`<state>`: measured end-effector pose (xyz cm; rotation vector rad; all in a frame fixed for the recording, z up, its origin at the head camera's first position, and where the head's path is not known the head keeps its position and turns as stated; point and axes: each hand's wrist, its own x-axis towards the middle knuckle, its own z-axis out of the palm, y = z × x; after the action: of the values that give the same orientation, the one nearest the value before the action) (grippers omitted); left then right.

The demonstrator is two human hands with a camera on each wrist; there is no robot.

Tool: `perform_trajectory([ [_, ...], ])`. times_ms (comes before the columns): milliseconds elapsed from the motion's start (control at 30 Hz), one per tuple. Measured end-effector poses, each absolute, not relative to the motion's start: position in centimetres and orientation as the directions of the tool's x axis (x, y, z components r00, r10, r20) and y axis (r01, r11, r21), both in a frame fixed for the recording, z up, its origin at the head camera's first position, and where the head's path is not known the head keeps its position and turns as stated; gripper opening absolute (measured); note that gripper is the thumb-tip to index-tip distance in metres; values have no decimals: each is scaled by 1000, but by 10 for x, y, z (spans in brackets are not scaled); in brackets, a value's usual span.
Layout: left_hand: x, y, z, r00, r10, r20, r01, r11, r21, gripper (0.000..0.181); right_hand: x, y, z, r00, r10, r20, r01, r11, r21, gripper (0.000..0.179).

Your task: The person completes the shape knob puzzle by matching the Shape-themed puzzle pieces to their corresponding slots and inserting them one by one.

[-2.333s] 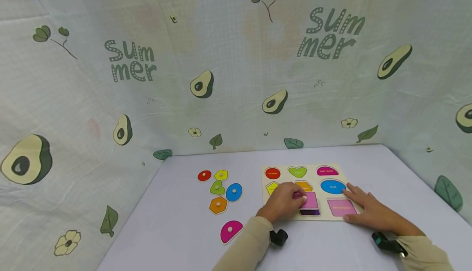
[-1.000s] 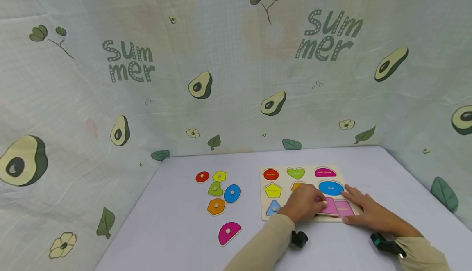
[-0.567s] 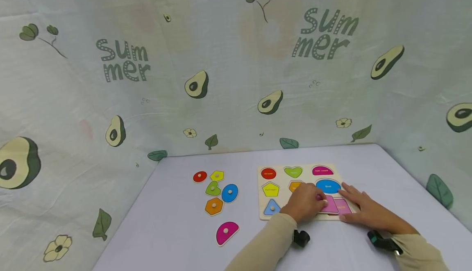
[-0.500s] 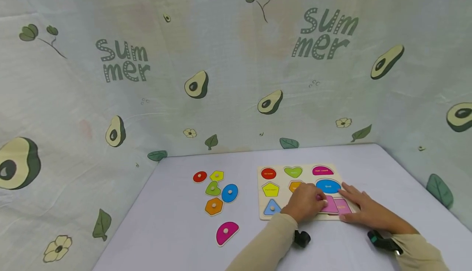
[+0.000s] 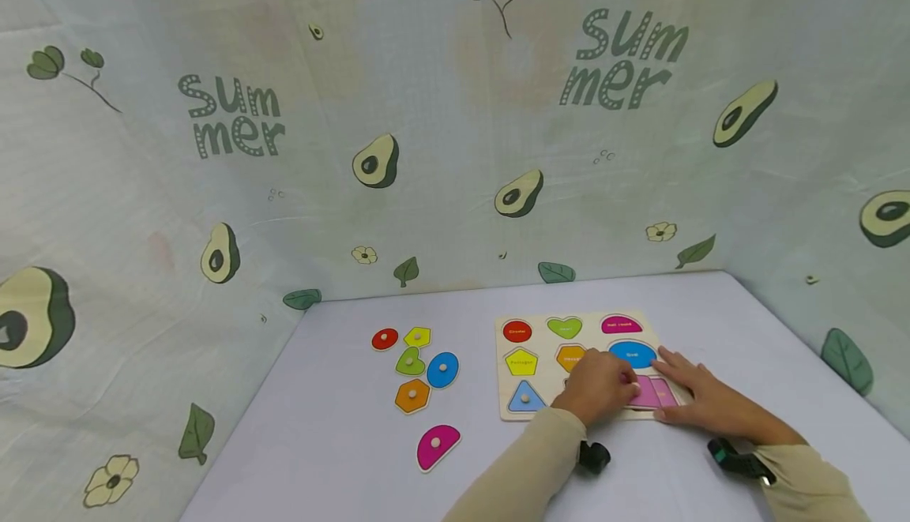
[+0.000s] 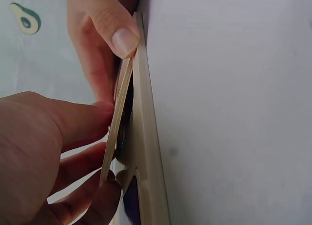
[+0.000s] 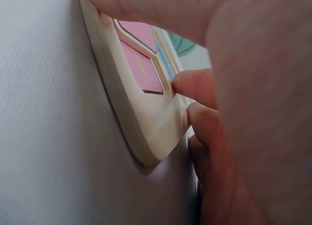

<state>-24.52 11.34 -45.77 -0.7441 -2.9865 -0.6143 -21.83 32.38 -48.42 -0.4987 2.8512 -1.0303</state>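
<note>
My left hand pinches the pink rectangular puzzle piece near its knob, above the lower right of a wooden shape-puzzle board. In the left wrist view the piece is tilted, one end raised off the board and the other near the right thumb. My right hand rests on the board's right edge with its fingers spread. Part of the pink rectangle recess shows beside the piece in the right wrist view. A blue triangle piece sits in the board's lower left.
Left of the board, loose knobbed pieces lie on the white table: a red circle, yellow pentagon, green heart, blue oval, orange hexagon and magenta half circle. A printed cloth hangs behind.
My left hand has carried the pink piece rightward from the board's lower middle to over the rectangle recess, lately shifting slightly further right. The right hand stays on the edge.
</note>
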Motion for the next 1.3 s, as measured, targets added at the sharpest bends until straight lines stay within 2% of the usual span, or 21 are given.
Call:
perform_trajectory([
  [467,-244,127,-460,-870,478,122,491,817,302,10,-218,325,-485,-944,-325,61,-288,717,-635,87],
  [733,-243,133,-464,-878,455,148,478,822,308,9,-219,327,-488,-934,-340,107,-328,702,-632,86],
  [1300,-241,131,-467,-836,502,221,544,811,216,15,-218,323,-484,-947,-315,59,-278,715,-642,87],
])
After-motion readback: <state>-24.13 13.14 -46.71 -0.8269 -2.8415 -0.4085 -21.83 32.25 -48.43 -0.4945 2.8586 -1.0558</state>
